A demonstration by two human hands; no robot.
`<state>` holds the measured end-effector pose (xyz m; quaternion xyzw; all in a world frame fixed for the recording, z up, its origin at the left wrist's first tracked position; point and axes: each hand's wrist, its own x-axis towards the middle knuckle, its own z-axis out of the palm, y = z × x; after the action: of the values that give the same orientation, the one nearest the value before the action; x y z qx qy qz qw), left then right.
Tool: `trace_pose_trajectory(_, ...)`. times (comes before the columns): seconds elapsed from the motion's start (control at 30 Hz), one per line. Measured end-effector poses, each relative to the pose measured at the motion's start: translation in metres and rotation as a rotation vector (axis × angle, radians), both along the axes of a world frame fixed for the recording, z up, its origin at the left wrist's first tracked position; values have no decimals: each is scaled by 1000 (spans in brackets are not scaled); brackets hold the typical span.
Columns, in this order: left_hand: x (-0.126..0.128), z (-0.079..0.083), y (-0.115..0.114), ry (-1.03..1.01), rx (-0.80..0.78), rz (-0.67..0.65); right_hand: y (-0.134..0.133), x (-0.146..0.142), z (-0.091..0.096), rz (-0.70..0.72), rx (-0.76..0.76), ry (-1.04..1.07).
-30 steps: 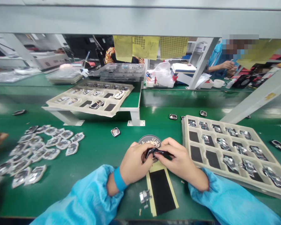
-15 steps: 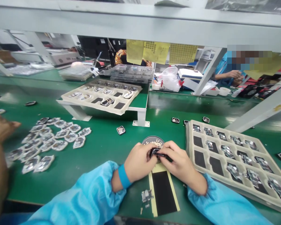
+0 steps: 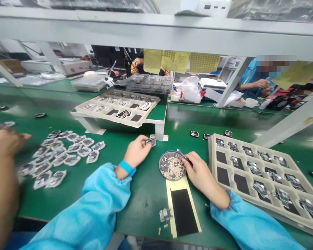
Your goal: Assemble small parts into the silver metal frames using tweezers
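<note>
My left hand (image 3: pixel 137 151) is stretched forward and pinches a small dark rectangular part (image 3: pixel 151 141) just above the green mat, near the foot of the raised stand. My right hand (image 3: pixel 198 171) holds thin tweezers (image 3: pixel 183 156), tips over the right rim of a round mesh dish (image 3: pixel 171 166) filled with tiny pale pieces. Both arms wear blue sleeves; a blue band circles the left wrist.
A beige compartment tray (image 3: pixel 261 170) with several parts lies at the right. Another tray (image 3: pixel 117 108) sits on a raised stand ahead. Many bagged parts (image 3: pixel 59 154) lie scattered at the left. A black-and-yellow pad (image 3: pixel 184 211) lies near me. Another person's hand (image 3: pixel 5 142) is at far left.
My hands have separated: the left carried the small dark part forward and left toward the stand, while the right stayed by the dish with the tweezers. The dish is now uncovered.
</note>
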<state>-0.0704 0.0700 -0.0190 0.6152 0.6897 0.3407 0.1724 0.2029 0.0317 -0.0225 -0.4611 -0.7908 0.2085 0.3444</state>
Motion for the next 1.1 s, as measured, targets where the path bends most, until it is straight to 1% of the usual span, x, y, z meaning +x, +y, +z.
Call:
trace_pose_trajectory(0.1,-45,3,36,67,-11,144,-1,-3,1,-1,-22,22)
trace_pose_trajectory(0.2,-73,14,67,138,-34,223,-7,-5,8,17,-41,106)
trace_pose_trajectory(0.27,-79,20,78,184,-38,252,-12,-5,15,38,-51,165)
trace_pose_trajectory(0.3,-79,23,80,205,-38,256,-14,-3,19,51,-49,195)
trace_pose_trajectory(0.37,-72,28,74,240,-34,244,-18,1,26,69,-15,234)
trace_pose_trajectory(0.43,-57,33,59,267,-48,189,-21,7,31,79,42,215)
trace_pose_trajectory(0.47,-46,35,50,270,-65,136,-22,11,32,79,58,189)
trace_pose_trajectory(0.5,-32,37,40,257,-108,31,-22,14,32,73,56,156)
trace_pose_trajectory(0.57,2,42,28,136,-173,-268,-23,18,32,56,12,100)
trace_pose_trajectory(0.6,22,43,26,103,-173,-416,-23,19,31,49,-17,78)
trace_pose_trajectory(0.63,42,43,28,104,-134,-516,-23,19,30,42,-41,56)
trace_pose_trajectory(0.7,82,40,46,174,-47,-615,-23,19,28,46,-75,15)
trace_pose_trajectory(0.73,100,36,60,211,-17,-627,-23,19,27,54,-85,4)
trace_pose_trajectory(0.8,129,26,95,216,-9,-633,-22,20,27,81,-98,11)
trace_pose_trajectory(0.87,147,15,127,205,-20,-620,-21,21,28,117,-111,50)
trace_pose_trajectory(0.93,156,7,149,177,-26,-620,-19,23,29,146,-162,114)
trace_pose_trajectory(1.0,158,4,155,126,-24,-629,-17,24,31,170,-253,206)
trace_pose_trajectory(1.03,157,4,154,91,-20,-632,-17,24,31,175,-304,263)
trace_pose_trajectory(1.1,150,8,140,2,-15,-627,-15,24,32,157,-395,375)
